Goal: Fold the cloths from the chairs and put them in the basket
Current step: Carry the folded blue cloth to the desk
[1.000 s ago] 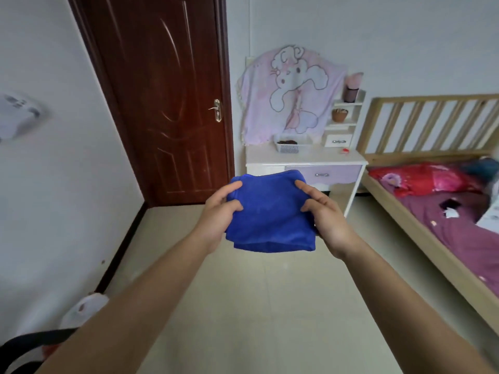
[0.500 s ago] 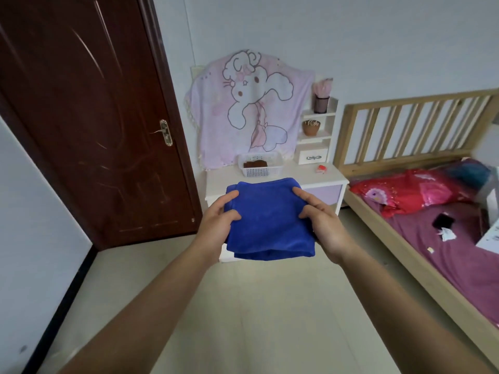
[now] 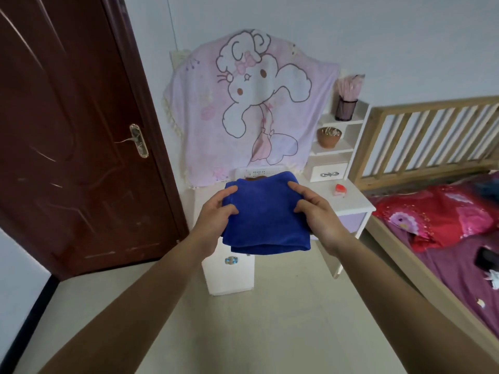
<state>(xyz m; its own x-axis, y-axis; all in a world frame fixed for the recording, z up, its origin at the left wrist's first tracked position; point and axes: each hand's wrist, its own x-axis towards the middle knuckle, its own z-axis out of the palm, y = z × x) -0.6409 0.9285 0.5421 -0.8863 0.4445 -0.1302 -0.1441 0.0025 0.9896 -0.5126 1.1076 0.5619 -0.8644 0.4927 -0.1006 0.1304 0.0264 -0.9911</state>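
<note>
A folded blue cloth (image 3: pixel 266 217) is held level in front of me, above the front of a white dresser (image 3: pixel 351 201). My left hand (image 3: pixel 216 214) grips its left edge, thumb on top. My right hand (image 3: pixel 317 211) grips its right edge the same way. Just behind the cloth stands a white slotted basket (image 3: pixel 253 171) on the dresser top; the cloth hides most of it, and something brown shows inside.
A dark wooden door (image 3: pixel 67 136) is shut at the left. A pink cartoon blanket (image 3: pixel 251 109) hangs behind the dresser. A small shelf (image 3: pixel 340 141) holds a pen cup and a bowl. A wooden bed (image 3: pixel 432 217) with red pillows fills the right side.
I have walked closer to the dresser, which now looms much larger. The blue cloth, still held in both hands, now sits right in front of the basket.
</note>
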